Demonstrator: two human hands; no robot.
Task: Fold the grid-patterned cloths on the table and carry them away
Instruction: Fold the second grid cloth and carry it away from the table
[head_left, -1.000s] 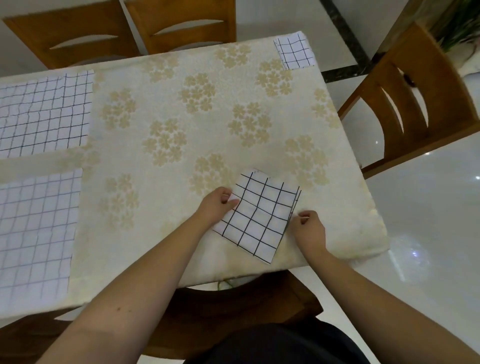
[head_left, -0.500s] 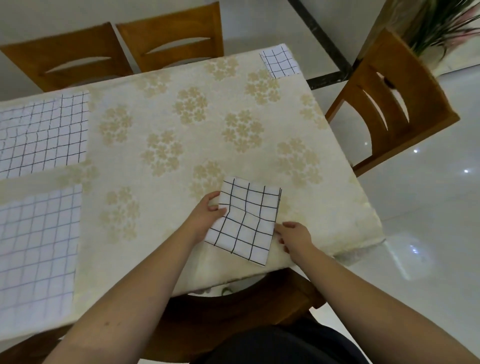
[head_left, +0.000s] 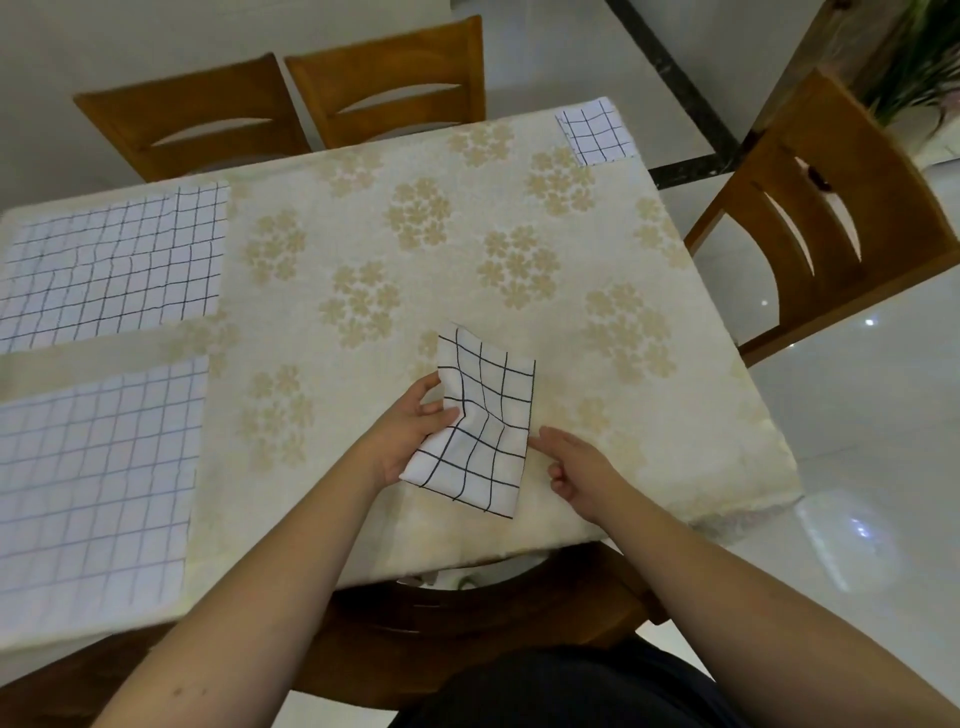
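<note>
Head view: left hand (head_left: 410, 431) pinches the folded cloth (head_left: 475, 426) near the table's (head_left: 701, 467) front edge, thumb on top, the cloth buckling. Right hand (head_left: 576, 467) rests just beside it, fingers loose, holding nothing. One-sided lift — the layers could slip open and undo the fold.
</note>
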